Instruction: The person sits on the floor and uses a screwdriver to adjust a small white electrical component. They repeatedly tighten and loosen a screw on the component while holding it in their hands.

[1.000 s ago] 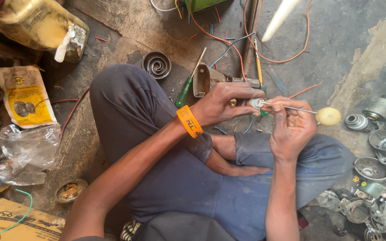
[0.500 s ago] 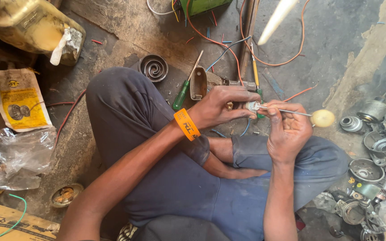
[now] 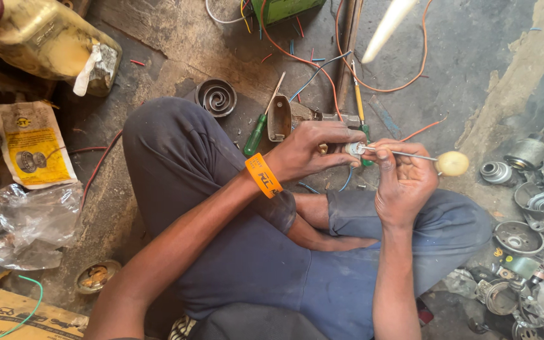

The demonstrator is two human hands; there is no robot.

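I see the left hand [image 3: 313, 150] pinching a small round metal part [image 3: 352, 149] above the knees, right hand [image 3: 404, 182] gripping a pale-handled awl [image 3: 439, 160] lying left-right, tip on the part.

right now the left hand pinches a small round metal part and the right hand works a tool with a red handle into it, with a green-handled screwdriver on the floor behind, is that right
Not quite: the handle is pale yellow, not red. In the head view the right hand holds a thin tool whose rounded handle is pale yellow, its tip at the small round metal part pinched by the left hand. The green-handled screwdriver does lie on the floor behind.
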